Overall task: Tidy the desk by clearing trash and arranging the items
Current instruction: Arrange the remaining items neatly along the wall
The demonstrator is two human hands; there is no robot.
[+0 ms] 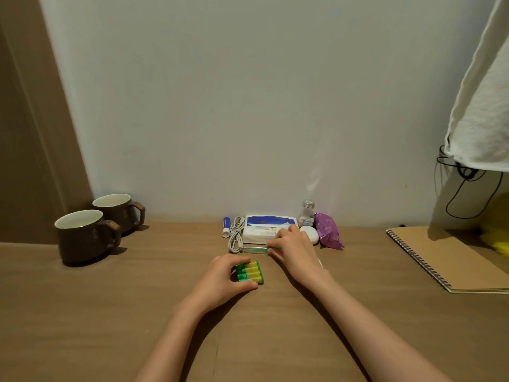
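The left hand curls round the battery pack, holding it flat on the table. Beyond it, the right hand pinches a thin green stick, probably aligning it with the tissue pack and cable lined up along the wall.

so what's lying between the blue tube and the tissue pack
A coiled white cable lies between the blue tube and the tissue pack, seen in the head view.
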